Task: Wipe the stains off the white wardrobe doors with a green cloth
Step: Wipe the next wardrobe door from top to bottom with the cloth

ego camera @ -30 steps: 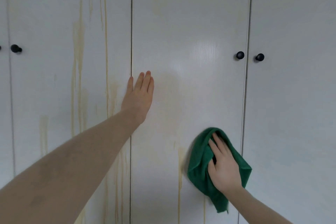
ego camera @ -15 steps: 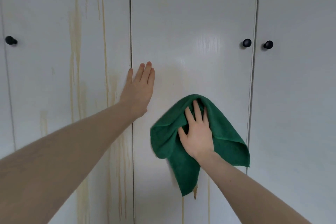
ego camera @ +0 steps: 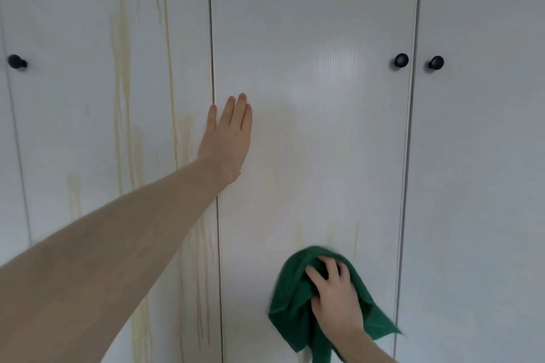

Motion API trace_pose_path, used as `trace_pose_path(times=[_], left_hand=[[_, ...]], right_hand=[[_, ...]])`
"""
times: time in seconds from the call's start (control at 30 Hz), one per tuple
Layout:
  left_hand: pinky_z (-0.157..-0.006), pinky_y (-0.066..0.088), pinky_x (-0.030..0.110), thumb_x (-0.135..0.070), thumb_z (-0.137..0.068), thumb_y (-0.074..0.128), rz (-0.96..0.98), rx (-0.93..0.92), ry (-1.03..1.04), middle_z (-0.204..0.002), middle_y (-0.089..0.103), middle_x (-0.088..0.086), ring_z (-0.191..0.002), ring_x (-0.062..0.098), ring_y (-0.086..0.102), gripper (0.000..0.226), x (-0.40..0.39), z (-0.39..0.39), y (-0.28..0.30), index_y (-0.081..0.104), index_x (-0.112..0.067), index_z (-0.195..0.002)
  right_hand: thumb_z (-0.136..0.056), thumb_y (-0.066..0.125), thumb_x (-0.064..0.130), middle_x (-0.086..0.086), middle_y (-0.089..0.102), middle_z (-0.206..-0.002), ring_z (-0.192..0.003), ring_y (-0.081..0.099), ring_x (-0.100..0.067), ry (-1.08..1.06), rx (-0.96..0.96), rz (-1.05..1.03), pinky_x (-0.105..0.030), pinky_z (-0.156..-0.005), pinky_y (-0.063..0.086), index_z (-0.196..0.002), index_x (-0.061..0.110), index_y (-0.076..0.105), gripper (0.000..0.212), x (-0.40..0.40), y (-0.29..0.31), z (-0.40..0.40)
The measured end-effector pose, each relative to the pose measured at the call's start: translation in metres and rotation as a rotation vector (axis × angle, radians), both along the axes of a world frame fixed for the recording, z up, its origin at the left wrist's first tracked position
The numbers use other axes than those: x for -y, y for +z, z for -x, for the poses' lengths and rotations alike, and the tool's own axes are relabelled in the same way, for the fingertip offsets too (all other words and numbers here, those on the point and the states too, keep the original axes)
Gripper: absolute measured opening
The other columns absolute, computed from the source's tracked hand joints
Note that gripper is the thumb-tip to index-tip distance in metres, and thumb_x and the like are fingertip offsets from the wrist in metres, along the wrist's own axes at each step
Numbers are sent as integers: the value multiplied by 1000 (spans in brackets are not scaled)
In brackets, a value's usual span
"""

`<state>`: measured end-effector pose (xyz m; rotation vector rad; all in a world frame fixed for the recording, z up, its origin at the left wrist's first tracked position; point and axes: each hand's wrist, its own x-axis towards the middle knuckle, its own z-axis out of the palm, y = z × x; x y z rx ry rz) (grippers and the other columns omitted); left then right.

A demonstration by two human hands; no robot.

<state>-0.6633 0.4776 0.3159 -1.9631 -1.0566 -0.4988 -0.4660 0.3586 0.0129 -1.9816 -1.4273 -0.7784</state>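
White wardrobe doors fill the view. The middle door (ego camera: 312,38) carries faint yellowish smears around its centre and short streaks (ego camera: 356,237) low down. The left door (ego camera: 73,97) has long yellow-brown drip stains (ego camera: 122,68). My right hand (ego camera: 336,295) presses a bunched green cloth (ego camera: 290,298) against the lower part of the middle door. My left hand (ego camera: 228,138) lies flat with fingers together on the middle door, next to the gap between the left and middle doors.
Black round knobs sit at mid height: one on the middle door (ego camera: 401,60), one on the right door (ego camera: 436,62), one on the left door (ego camera: 14,61). The right door (ego camera: 486,156) shows no stains.
My right hand has swept the cloth down from the middle of the door to its lower part. The left hand has stayed in place.
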Motion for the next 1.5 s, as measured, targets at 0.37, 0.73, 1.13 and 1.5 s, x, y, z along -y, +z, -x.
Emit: trace_pose_path(times=[0.37,0.73,1.13,1.5], left_hand=[[-128,10,56,-39,-77,90,-14,18,-35,-168,-18,23,-159,38,-8,138,-1,0,0,-13,5,-158],[-128,13,55,-43,-73,91,-37,16,-25,-168,-17,24,-159,39,-6,142,-6,-4,-3,-12,6,-157],[-128,9,56,-31,-82,86,-25,12,-15,-167,-21,25,-158,40,-9,132,2,-1,-2,-16,7,-157],[-128,11,57,-36,-76,91,-12,27,-69,-169,-18,23,-159,39,-8,138,-4,1,-2,-12,5,-159]], right_hand=[[-86,67,3,-11,45,-148,-128,41,-34,28,-119,-528,-45,-111,38,-136,15,62,52,24,164,-52],[-85,58,2,-10,44,-134,-118,42,-27,-195,-381,-117,-41,-90,53,-129,16,50,47,4,2,-29],[-86,57,-5,0,45,-127,-103,53,-15,88,-514,-310,-23,-87,46,-126,13,55,44,20,56,-7],[-78,67,-1,-7,51,-124,-104,48,-26,110,-235,-346,-36,-80,49,-117,12,62,41,-42,85,24]])
